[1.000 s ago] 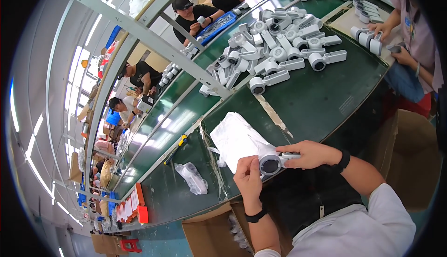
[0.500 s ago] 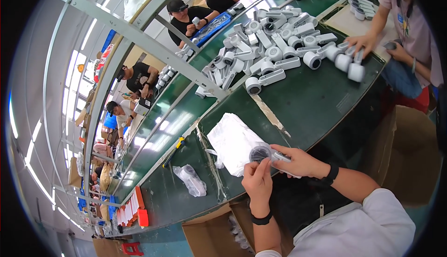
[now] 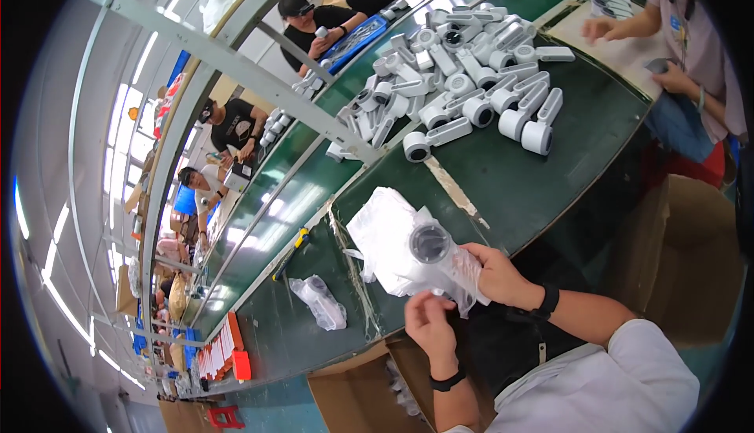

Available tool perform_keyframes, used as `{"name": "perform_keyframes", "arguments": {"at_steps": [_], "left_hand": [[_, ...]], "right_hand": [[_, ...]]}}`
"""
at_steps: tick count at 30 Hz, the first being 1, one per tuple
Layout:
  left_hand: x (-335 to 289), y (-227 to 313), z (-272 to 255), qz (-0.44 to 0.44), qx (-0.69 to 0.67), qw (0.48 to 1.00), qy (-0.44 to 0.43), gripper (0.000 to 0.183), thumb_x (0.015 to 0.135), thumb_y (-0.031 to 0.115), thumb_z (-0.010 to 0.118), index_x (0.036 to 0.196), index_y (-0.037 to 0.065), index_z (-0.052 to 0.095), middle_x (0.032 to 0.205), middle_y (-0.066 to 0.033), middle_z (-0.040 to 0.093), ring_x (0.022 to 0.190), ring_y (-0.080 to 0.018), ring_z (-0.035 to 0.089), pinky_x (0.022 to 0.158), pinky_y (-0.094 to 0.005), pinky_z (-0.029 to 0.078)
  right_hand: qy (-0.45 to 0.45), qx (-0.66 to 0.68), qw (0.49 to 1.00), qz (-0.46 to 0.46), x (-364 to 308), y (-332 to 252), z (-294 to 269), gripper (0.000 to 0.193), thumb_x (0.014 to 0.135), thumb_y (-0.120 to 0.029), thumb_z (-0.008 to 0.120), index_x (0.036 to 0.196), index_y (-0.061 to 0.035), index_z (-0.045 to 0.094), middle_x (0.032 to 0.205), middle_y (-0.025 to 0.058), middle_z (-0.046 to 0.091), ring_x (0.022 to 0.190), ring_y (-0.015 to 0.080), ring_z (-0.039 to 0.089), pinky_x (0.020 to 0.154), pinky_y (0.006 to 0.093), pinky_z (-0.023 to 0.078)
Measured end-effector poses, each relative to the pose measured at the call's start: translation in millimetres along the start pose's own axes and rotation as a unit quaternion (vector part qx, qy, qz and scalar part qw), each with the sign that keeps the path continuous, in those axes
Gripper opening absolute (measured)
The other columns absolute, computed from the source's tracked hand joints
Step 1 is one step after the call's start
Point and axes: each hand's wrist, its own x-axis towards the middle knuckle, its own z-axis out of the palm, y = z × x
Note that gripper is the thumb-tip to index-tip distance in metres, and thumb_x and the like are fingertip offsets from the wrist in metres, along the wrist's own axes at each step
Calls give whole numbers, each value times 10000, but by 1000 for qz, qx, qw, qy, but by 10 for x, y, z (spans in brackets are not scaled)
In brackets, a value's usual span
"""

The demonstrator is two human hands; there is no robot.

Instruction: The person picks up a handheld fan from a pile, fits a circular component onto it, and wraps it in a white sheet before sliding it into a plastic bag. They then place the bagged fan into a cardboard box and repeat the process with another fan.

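Observation:
My right hand grips a round-headed handheld device, which sits in a clear plastic bag. Its dark, grey-rimmed round face points up over the pile of thin white plastic bags. Close to the loose lower end of the clear bag, my left hand is empty, its fingers loosely curled and apart. Farther left on the green table lies another bagged device. Many white devices of the same kind form a heap beyond the bag pile.
A yellow-and-black utility knife lies left of the bags. Orange-and-white flat pieces are stacked at the table's left end. Open cardboard boxes stand below the edge and at right. A co-worker's hand is beyond the heap's right side.
The device in my right hand is now inside a clear bag, its face turned up. My left hand has come off it, downward. The co-worker has let go of several devices and drawn back.

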Motion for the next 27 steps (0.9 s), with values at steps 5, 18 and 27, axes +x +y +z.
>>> {"name": "perform_keyframes", "arguments": {"at_steps": [5,18,27], "left_hand": [[-73,-127,91,-193,-229,953,-44,435,997,183,517,1392,59,381,1272,-78,541,1103,-200,568,934,-346,481],[-108,115,-325,-121,-347,930,3,323,987,183,542,1264,24,492,1122,-121,633,855,-214,651,612,-322,546],[40,559,-1681,7,123,923,364,219,915,112,630,1067,-43,605,919,-92,634,667,-150,617,425,-253,503]], "right_hand": [[14,-112,993,-28,-130,-188,307,278,890,-166,623,1115,-2,625,1102,131,641,979,217,614,821,320,475],[37,-223,925,-306,-164,9,462,116,852,-35,672,952,23,680,787,108,641,659,202,606,605,289,481],[-16,-302,936,-178,-24,-19,-202,111,829,-75,711,897,12,698,756,87,670,614,106,602,554,238,473]]}}
